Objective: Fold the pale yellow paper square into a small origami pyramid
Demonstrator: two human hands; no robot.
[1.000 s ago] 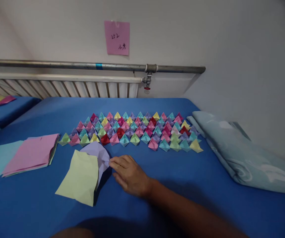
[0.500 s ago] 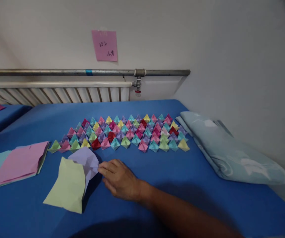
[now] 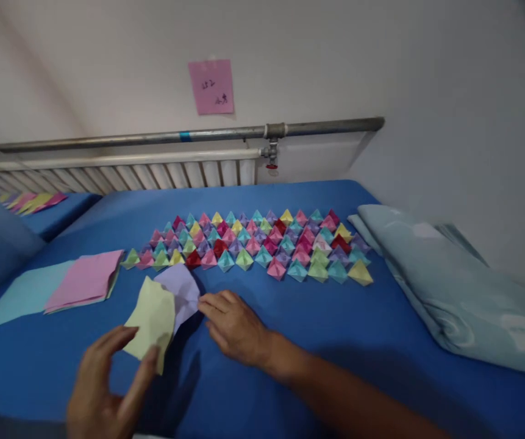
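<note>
Between finger and thumb, my right hand (image 3: pixel 237 326) pinches the edge of a creased lilac sheet of paper (image 3: pixel 180 289). A pale yellow-green sheet of paper (image 3: pixel 151 317) leans against the lilac one and partly covers it. My left hand (image 3: pixel 111 378) is at the lower left, thumb and fingers spread apart, just in front of the yellow-green sheet; whether it touches the paper I cannot tell. Beyond both hands, rows of small folded paper boats (image 3: pixel 244 259) in many colours stand close together on the blue bed surface (image 3: pixel 253 390).
At left lies a stack of pink paper (image 3: pixel 83 280) on a light blue sheet (image 3: pixel 28 292). A folded pale green blanket (image 3: pixel 445 286) rests at right by the wall. Behind the bed run a metal pipe (image 3: pixel 125 142) and a radiator (image 3: pixel 171 174); a pink note (image 3: pixel 213 87) hangs above.
My left hand has come into view from below, fingers spread, beside the yellow-green sheet. My right hand keeps its pinch on the lilac sheet. The camera view has turned slightly left.
</note>
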